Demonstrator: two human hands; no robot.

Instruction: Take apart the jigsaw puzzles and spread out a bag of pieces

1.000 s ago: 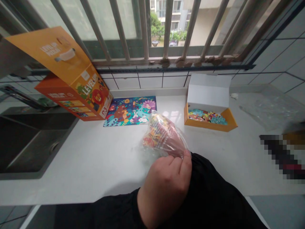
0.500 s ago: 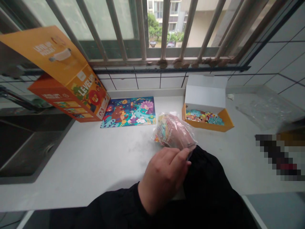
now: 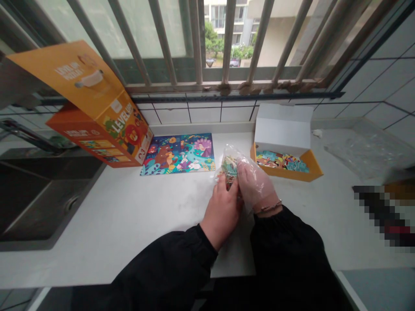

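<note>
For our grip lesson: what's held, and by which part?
A clear bag of pieces, held at its near left side by the left hand; the right hand is inside it.

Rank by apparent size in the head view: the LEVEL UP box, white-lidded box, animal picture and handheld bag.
1. LEVEL UP box
2. White-lidded box, lid included
3. Animal picture and handheld bag: unsure; the left hand partly covers the nearer bag.

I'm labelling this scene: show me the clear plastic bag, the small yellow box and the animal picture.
Clear plastic bag (image 3: 230, 165): head view, on its upper part, where contents show through.
Small yellow box (image 3: 292, 174): head view, on its front wall.
Animal picture (image 3: 179, 154): head view, near the middle of its printed face.
</note>
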